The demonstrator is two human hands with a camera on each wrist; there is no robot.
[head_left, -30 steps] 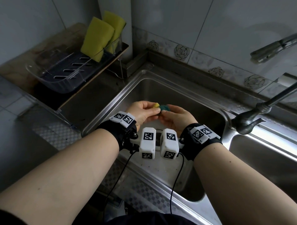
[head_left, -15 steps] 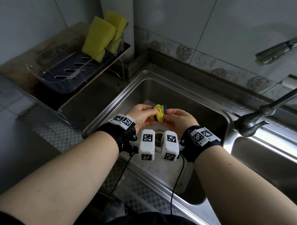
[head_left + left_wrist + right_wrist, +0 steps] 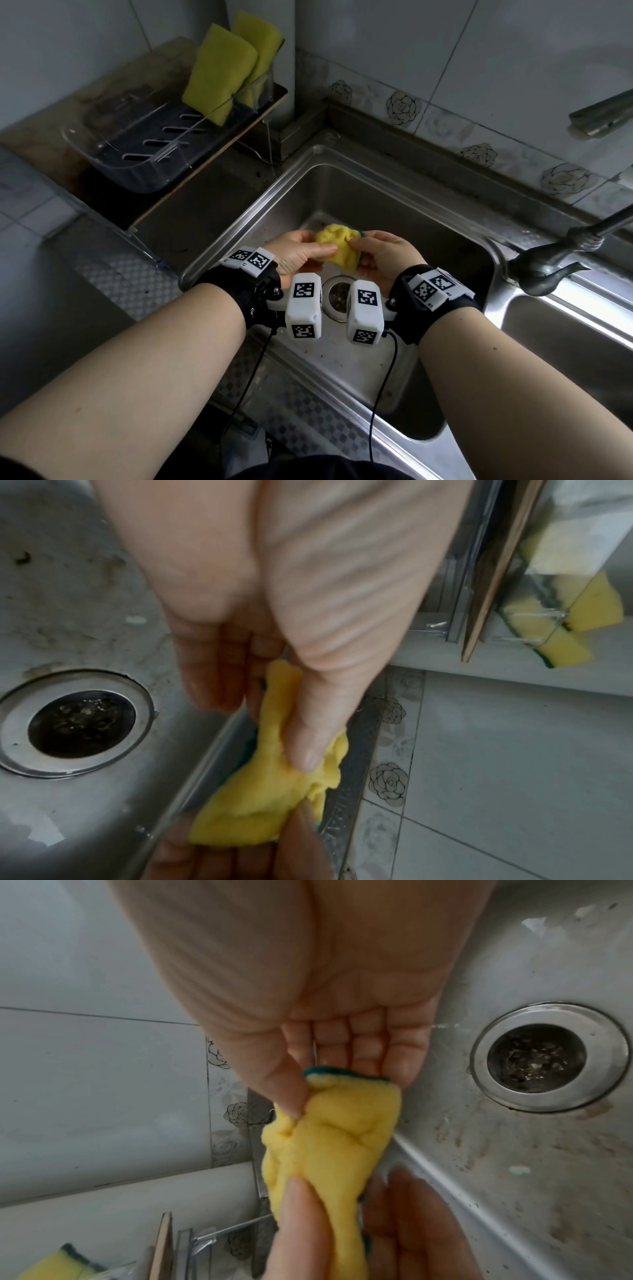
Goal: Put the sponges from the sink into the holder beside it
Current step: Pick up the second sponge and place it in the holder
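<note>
Over the sink: a crumpled yellow sponge (image 3: pixel 339 247) with a green scouring edge, held up between both hands above the drain (image 3: pixel 337 298).
Left hand (image 3: pixel 298 251): thumb and fingers (image 3: pixel 310 739) pinch the sponge's left side.
Right hand (image 3: pixel 385 255): thumb and fingers (image 3: pixel 368 1053) curl round the sponge's right side.
Sink (image 3: pixel 394 205): steel basin, stained floor, a second basin to the right.
Holder (image 3: pixel 255 90): clear, on a rack at the far left of the counter, with two yellow sponges (image 3: pixel 222 70) standing upright in it.
Tray (image 3: pixel 137 150): clear, slotted, just left of the holder.
Tap (image 3: pixel 561 251): right of the hands, beside the basin's rim.
</note>
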